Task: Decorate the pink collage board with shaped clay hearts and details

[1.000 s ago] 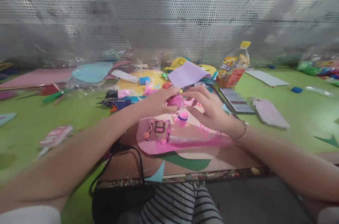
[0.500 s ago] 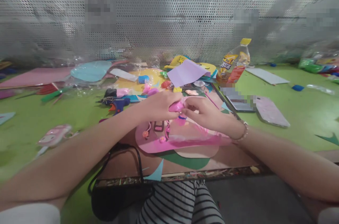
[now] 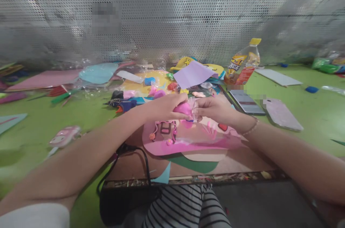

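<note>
My left hand wraps round a lump of bright pink modelling clay in a clear plastic wrapper. The fingertips of my right hand pinch the wrapper at its right side. Both hands are above a pink and peach foam craft piece with a drawn face, small clay flowers and a red patch. A dark blue bit and some pink show just under the clay, partly hidden by my fingers. Green foam lies beneath the craft piece on a brown board.
A blue glue gun and several bagged clay lumps lie beyond my left forearm. A tilted drink bottle, a phone and a pink phone case stand or lie at right. A black cable crosses the board's left side. Perforated metal rises behind.
My right hand has shifted slightly right from the clay, and more of the clear wrapper shows between the hands. The whole view has moved a little, so things appear further right.
</note>
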A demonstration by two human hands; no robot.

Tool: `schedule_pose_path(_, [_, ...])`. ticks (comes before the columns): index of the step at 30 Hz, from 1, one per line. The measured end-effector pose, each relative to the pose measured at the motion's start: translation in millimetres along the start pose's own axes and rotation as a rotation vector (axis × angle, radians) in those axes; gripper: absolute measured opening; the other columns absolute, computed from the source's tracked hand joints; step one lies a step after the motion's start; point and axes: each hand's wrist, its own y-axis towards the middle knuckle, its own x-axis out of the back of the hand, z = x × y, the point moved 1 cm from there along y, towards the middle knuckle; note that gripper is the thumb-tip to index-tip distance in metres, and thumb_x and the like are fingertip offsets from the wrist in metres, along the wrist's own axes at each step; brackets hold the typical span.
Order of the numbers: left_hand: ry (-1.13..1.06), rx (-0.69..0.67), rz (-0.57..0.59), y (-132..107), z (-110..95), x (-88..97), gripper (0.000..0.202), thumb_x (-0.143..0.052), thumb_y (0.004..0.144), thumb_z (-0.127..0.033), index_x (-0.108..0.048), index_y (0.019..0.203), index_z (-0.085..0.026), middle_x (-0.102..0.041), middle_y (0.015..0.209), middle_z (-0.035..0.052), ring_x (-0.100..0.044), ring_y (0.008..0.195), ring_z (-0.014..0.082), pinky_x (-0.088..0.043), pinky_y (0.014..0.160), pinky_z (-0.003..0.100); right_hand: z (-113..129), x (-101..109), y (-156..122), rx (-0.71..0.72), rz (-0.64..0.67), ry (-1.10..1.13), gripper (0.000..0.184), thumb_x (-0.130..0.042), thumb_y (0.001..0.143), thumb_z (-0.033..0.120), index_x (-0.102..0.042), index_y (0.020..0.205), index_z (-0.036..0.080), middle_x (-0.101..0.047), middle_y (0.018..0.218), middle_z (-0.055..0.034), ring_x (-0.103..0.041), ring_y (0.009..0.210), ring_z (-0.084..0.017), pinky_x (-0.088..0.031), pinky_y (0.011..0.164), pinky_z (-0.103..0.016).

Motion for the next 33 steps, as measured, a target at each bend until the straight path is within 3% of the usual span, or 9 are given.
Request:
schedule_pose_path(5, [-0.005, -0.007, 0.024, -1.3, 0.7, -1.5, 0.03, -0.061, 0.083, -0.046, -0.045, 0.086, -0.021, -0.055, 0.081, 0.0023, -0.05, 0.07, 0.0171, -0.032, 0.06, 0.028, -5.9, 0.4, 0.5, -0.017, 0.004, 0.092, 0.037, -0.073, 0.068, 0.051, -0.057, 0.062, 0.018, -0.058, 0.057, 0.0035, -0.055, 0.055, -0.009, -0.047, 0.058, -0.026])
schedule_pose_path(15, [-0.006, -0.034, 0.023, -1.4, 0.8, -4.8, 0.033, -0.054, 0.087, -0.052, -0.046, 0.091, -0.02, -0.057, 0.088, 0.005, -0.051, 0.073, 0.0176, -0.034, 0.062, 0.028, -5.1, -0.7, -1.0, -0.022, 0.009, -0.008, 0.032, -0.071, 0.072, 0.044, -0.054, 0.063, 0.019, -0.059, 0.059, 0.003, -0.056, 0.056, -0.011, -0.043, 0.057, -0.026])
schedule_pose_path(20, [-0.032, -0.027, -0.01, -1.4, -5.6, -3.1, 0.043, -0.054, 0.082, -0.061, -0.047, 0.092, -0.02, -0.058, 0.092, 0.006, -0.053, 0.079, 0.0195, -0.037, 0.065, 0.028, -3.0, -2.8, -2.7, 0.004, -0.062, -0.118, 0.035, -0.071, 0.072, 0.046, -0.052, 0.061, 0.019, -0.052, 0.057, 0.0038, -0.047, 0.053, -0.009, -0.035, 0.051, -0.025])
schedule_pose_path(23, [-0.066, -0.029, -0.029, -1.1, -8.7, -2.2, 0.048, -0.045, 0.084, -0.066, -0.049, 0.091, -0.019, -0.059, 0.089, 0.0061, -0.053, 0.076, 0.0187, -0.038, 0.063, 0.029, -2.8, -7.3, -4.7, 0.081, -0.12, -0.234, 0.038, -0.069, 0.075, 0.047, -0.049, 0.059, 0.019, -0.047, 0.056, 0.0047, -0.04, 0.052, -0.008, -0.031, 0.049, -0.023])
schedule_pose_path(27, [-0.109, -0.03, -0.06, -0.2, -11.5, -0.8, 0.039, -0.033, 0.092, -0.052, -0.052, 0.085, -0.019, -0.061, 0.084, 0.0054, -0.055, 0.074, 0.0176, -0.041, 0.066, 0.03, -1.5, -17.2, -8.6, 0.214, -0.182, -0.342, 0.034, -0.067, 0.078, 0.04, -0.05, 0.06, 0.018, -0.05, 0.057, 0.0039, -0.042, 0.054, -0.008, -0.031, 0.049, -0.023])
schedule_pose_path(31, [-0.152, -0.032, -0.094, 0.0, -12.5, -1.4, 0.022, -0.04, 0.09, -0.037, -0.053, 0.086, -0.019, -0.062, 0.085, 0.0031, -0.056, 0.075, 0.0162, -0.043, 0.068, 0.029, 0.3, -21.6, -10.1, 0.241, -0.237, -0.405, 0.031, -0.067, 0.079, 0.035, -0.051, 0.06, 0.017, -0.052, 0.057, 0.003, -0.042, 0.054, -0.008, -0.031, 0.05, -0.023])
schedule_pose_path(33, [-0.157, -0.024, -0.168, 0.0, -11.6, -2.2, 0.014, -0.043, 0.089, -0.031, -0.051, 0.088, -0.019, -0.059, 0.089, 0.0032, -0.055, 0.079, 0.0161, -0.043, 0.07, 0.03, 0.2, -20.8, -8.8, 0.263, -0.25, -0.402, 0.034, -0.065, 0.081, 0.035, -0.048, 0.058, 0.018, -0.049, 0.056, 0.0037, -0.04, 0.053, -0.008, -0.029, 0.05, -0.023])
